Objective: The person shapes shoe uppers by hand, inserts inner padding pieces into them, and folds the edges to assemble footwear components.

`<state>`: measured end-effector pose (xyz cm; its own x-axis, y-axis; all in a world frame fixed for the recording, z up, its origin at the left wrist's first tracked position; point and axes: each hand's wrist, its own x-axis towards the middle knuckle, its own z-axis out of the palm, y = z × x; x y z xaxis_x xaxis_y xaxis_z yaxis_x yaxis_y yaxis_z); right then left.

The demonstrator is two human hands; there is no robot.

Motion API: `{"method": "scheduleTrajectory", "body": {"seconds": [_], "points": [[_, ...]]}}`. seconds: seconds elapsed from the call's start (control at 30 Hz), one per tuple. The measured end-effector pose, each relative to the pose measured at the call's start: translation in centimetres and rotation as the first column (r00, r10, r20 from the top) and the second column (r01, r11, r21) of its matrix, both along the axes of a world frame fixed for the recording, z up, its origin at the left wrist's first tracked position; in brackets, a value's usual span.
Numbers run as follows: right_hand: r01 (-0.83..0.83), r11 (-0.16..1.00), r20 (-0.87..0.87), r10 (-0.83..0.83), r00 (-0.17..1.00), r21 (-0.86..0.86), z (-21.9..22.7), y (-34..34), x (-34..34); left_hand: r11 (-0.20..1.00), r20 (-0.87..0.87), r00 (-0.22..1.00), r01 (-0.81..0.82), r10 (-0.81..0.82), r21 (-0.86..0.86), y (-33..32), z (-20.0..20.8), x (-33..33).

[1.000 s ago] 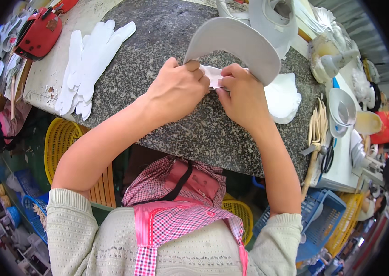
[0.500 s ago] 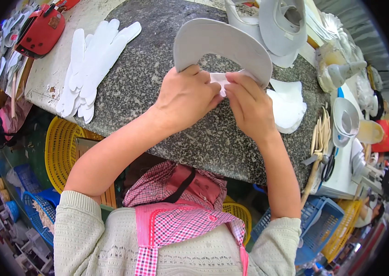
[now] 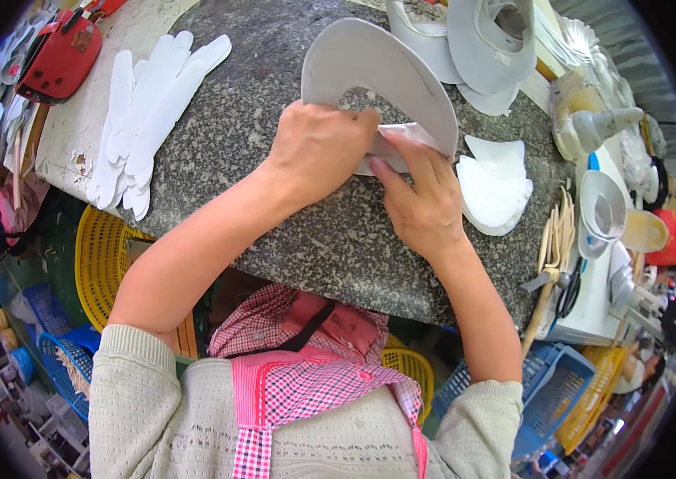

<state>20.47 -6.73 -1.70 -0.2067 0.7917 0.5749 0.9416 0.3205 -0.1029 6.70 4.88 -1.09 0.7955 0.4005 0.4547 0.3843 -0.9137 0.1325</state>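
A pale grey, visor-shaped piece [image 3: 374,60] with a curved brim and a narrow white band at its inner edge is held up over the speckled stone tabletop [image 3: 314,247]. My left hand [image 3: 318,148] is closed on the piece's left end, fingers curled and thumb towards the band. At the right end, my right hand [image 3: 422,191] pinches the band between thumb and fingers. Part of the band is hidden behind both hands. Just right of my right hand lies a small stack of white curved cut pieces [image 3: 493,191].
Long white strips [image 3: 150,112] lie stacked at left, near a red device [image 3: 62,60]. Similar grey visor shapes [image 3: 485,48] stand at the back right. A nozzle bottle [image 3: 605,124], a bundle of thin sticks [image 3: 555,239] and black-handled scissors [image 3: 569,291] line the right. Yellow basket [image 3: 98,267] below left.
The visor-shaped piece has turned and shifted slightly left. My left hand has moved up along its edge, and my right thumb and fingers have spread around the band.
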Motion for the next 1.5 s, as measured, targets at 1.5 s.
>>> {"method": "scheduleTrajectory", "body": {"seconds": [1.5], "points": [[0.131,0.975,-0.025,-0.138,0.99,-0.182,-1.1,-0.4,0.4,0.981,0.023,1.0,0.01,-0.014,0.195,-1.4,-0.3,-1.0]]}}
